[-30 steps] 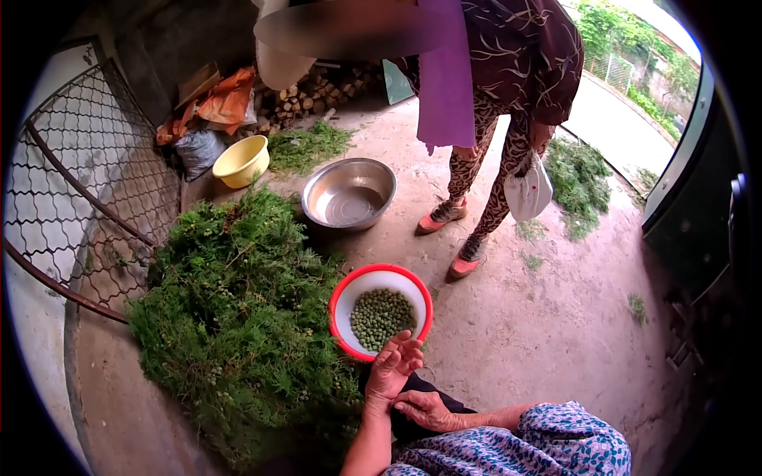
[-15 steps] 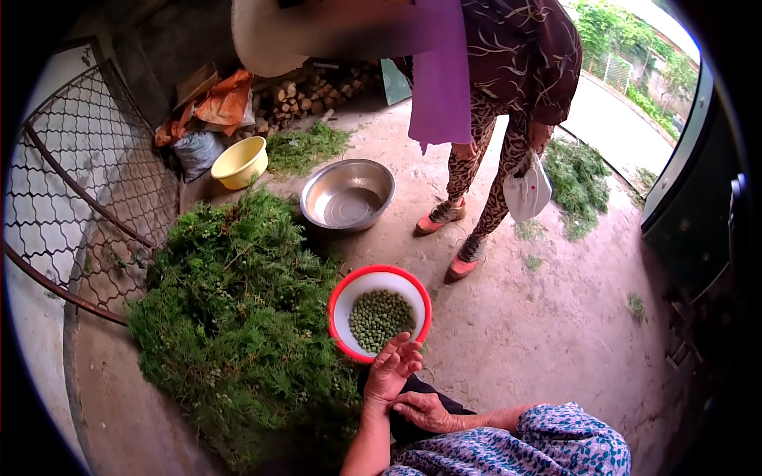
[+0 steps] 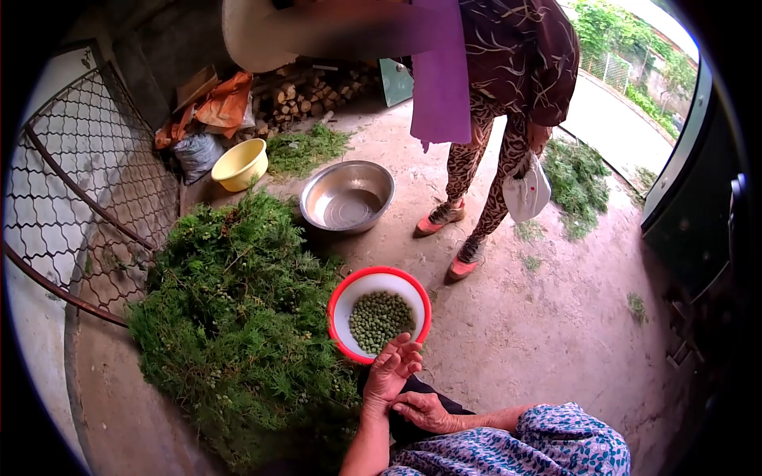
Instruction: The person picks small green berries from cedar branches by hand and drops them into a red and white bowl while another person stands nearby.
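Raised above the near rim of a white bowl with a red rim point(image 3: 341, 337), my left hand point(image 3: 389, 377) is open, palm up, its fingers loosely bent and holding nothing. Small round green cones or berries point(image 3: 381, 320) lie in the bowl. My right hand point(image 3: 425, 411) reaches across to my left wrist, with its fingers closed together against it. Anything between those fingertips is hidden. Left of both hands lies a large heap of green conifer branches point(image 3: 246, 325), which comes up to the bowl's side.
Beyond the bowl stand a metal basin point(image 3: 381, 194) and a yellow basin point(image 3: 252, 170). Another person point(image 3: 496, 159) bends over on the right, with a white cap point(image 3: 527, 193) in hand. Firewood point(image 3: 317, 99) is stacked behind; a wire mesh panel point(image 3: 87, 182) leans at left.
The other person's hat has shifted slightly left, while their feet stay put. My hands and the bowl have not visibly moved.
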Action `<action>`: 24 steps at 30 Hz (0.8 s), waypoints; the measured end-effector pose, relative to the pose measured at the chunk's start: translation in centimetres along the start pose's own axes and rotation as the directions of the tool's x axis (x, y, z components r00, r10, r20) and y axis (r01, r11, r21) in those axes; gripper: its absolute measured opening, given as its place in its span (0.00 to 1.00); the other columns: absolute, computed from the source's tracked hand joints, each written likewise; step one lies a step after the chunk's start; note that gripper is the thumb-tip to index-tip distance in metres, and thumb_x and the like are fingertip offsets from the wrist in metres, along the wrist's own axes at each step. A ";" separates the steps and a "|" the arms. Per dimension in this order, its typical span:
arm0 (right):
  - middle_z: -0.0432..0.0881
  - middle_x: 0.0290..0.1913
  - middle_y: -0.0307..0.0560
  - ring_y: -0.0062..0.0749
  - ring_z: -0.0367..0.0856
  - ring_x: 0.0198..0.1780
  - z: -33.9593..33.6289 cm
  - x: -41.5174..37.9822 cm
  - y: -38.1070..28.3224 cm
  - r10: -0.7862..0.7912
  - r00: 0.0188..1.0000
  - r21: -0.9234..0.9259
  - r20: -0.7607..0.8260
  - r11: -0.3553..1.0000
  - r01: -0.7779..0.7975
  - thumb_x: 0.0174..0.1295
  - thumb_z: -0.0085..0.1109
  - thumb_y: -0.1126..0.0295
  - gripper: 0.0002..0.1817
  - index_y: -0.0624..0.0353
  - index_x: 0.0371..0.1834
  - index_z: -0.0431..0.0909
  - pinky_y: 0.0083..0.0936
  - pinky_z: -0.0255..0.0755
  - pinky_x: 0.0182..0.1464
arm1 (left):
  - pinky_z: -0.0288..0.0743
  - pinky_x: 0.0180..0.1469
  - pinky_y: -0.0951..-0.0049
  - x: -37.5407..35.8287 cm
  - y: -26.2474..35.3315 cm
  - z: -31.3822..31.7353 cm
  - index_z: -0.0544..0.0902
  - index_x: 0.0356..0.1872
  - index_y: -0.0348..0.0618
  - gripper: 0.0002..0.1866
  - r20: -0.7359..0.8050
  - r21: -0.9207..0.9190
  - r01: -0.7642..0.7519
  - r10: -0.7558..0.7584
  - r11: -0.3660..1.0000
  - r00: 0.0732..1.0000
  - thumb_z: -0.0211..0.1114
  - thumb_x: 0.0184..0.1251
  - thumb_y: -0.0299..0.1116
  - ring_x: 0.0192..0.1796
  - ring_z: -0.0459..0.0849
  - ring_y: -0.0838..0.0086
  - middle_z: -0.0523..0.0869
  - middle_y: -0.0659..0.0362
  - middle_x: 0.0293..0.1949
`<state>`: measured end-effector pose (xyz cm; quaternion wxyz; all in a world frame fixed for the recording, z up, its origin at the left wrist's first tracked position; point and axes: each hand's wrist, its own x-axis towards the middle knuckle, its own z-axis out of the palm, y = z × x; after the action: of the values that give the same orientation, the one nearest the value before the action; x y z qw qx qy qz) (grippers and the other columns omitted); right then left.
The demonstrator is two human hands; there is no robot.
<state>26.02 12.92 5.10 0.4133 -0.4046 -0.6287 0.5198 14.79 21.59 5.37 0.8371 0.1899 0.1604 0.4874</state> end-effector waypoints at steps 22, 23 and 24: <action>0.75 0.20 0.40 0.21 0.75 0.22 0.2 -0.4 -0.2 0.001 1.000 -0.008 -0.027 1.000 -0.001 0.60 0.56 0.69 0.08 0.59 0.39 0.77 0.19 0.70 0.25 | 0.75 0.45 0.71 -0.1 -0.6 -0.4 0.69 0.56 0.41 0.28 0.030 -0.008 0.025 -0.025 1.000 0.999 0.67 0.54 0.38 0.43 0.79 0.71 0.78 0.52 0.47; 0.74 0.20 0.40 0.21 0.74 0.21 0.4 -0.4 -0.1 -0.012 0.999 -0.010 -0.046 1.000 0.012 0.60 0.56 0.69 0.08 0.59 0.39 0.77 0.19 0.70 0.25 | 0.75 0.45 0.71 -0.1 -0.4 -0.3 0.68 0.56 0.41 0.28 0.032 -0.003 0.020 -0.019 1.000 0.999 0.66 0.55 0.38 0.43 0.79 0.71 0.78 0.52 0.47; 0.74 0.19 0.40 0.20 0.74 0.20 0.5 -0.4 0.0 -0.026 0.997 -0.012 -0.066 1.000 0.025 0.60 0.56 0.69 0.08 0.59 0.39 0.77 0.19 0.70 0.24 | 0.76 0.44 0.72 -0.1 -0.3 -0.3 0.68 0.56 0.41 0.28 0.035 0.003 0.015 -0.015 1.000 0.999 0.66 0.55 0.38 0.43 0.79 0.71 0.78 0.52 0.47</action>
<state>25.67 12.42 4.98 0.4384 -0.4159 -0.6226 0.4972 14.85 21.40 4.96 0.8431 0.1984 0.1476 0.4775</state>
